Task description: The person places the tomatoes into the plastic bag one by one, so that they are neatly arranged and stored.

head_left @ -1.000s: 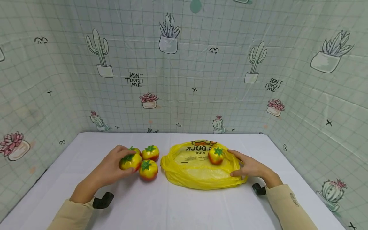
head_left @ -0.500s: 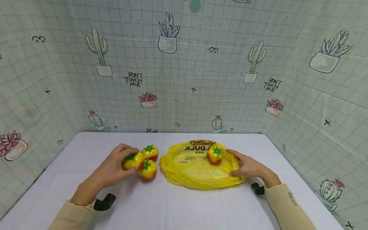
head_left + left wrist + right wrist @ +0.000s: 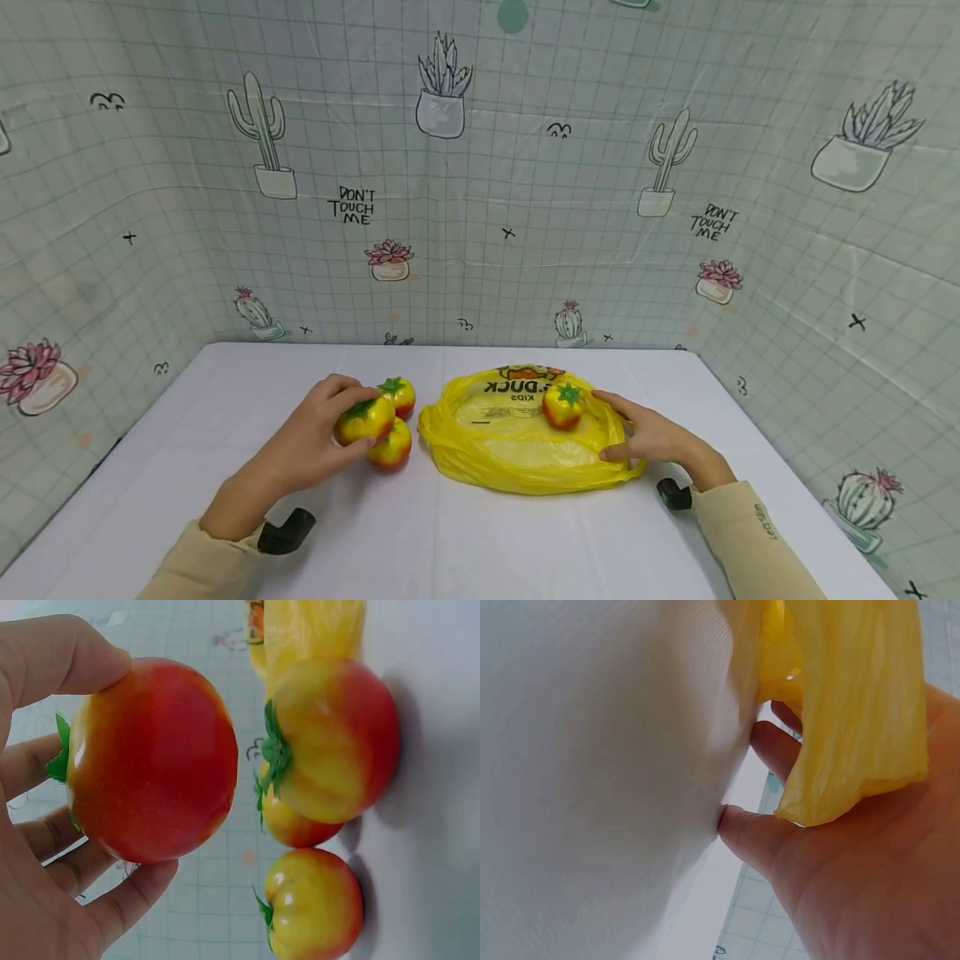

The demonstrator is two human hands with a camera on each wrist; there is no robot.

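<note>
My left hand [image 3: 311, 442] grips a yellow-and-red toy tomato [image 3: 365, 421], thumb on one side and fingers round the other; in the left wrist view this tomato [image 3: 154, 761] is apart from the others. Two more toy tomatoes, one behind [image 3: 402, 398] and one in front [image 3: 392, 450], show beside it in the head view. A third tomato [image 3: 315, 907] shows low in the left wrist view, hidden in the head view. My right hand [image 3: 652, 433] rests at the right rim of a yellow plastic bag [image 3: 517, 475], thumb and fingers spread, the plastic draped over the palm. One tomato [image 3: 564, 406] lies on the bag.
A white cloth covers the table [image 3: 480, 550]. Fabric printed with cacti [image 3: 465, 192] hangs behind it and along both sides. Black wrist mounts [image 3: 287, 532] sit below the sleeves.
My left hand and its tomato have moved right, across the cluster and closer to the bag, now covering the rear-left tomato. The right hand and bag have stayed in place.
</note>
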